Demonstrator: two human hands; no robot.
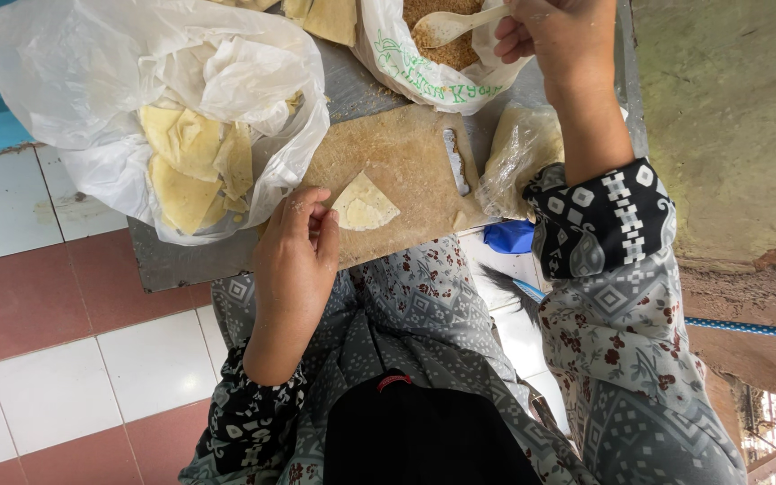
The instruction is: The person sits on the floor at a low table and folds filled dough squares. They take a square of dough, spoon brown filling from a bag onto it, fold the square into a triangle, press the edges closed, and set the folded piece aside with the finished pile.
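At far left I am seeing a crumpled white plastic bag (101, 81) lying on the grey table (172, 265), its mouth showing a stack of pale yellow pastry sheets (192, 166). Just right of it, my left hand (294, 260) is resting on the worn brown wooden cutting board (406, 157), fingers curled and pinching the near corner of a pale triangular folded pastry wrapper (364, 205) that is lying flat on the board. Further right, a second white plastic bag with green lettering (424, 76) is holding brown crumbly filling (455, 52). My right hand (554, 31) is closing its fingers around the handle of a cream plastic spoon (455, 24), whose bowl is sitting over that filling. Beside the forearm, a clear crinkled plastic bag (518, 153) is lying on the table.
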